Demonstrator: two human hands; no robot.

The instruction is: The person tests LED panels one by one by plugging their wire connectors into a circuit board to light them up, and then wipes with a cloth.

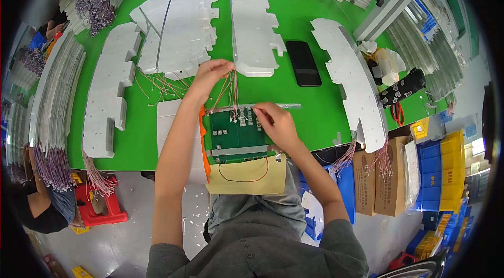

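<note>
My left hand (212, 76) is closed in a pinch on a bundle of thin red and white wires (235, 89) at the lower edge of a white panel stack (254, 31). The wires hang down toward a green circuit board (223, 133) with white connectors. Over the board's right side, my right hand (277, 127) has its fingers pressed together by the connectors; whatever lies between the fingertips is too small to make out. A grey strip (239, 151) crosses the board's near part. Below it, a red and black wire curves over a yellowish sheet (247, 182).
More white panel stacks (113, 89) lie on the green table (310, 107), with loose wires at their ends. A black phone (303, 63) lies right of the middle. Red-handled scissors (397, 114) and a patterned black pouch (403, 88) are at the right. Another person sits at the left.
</note>
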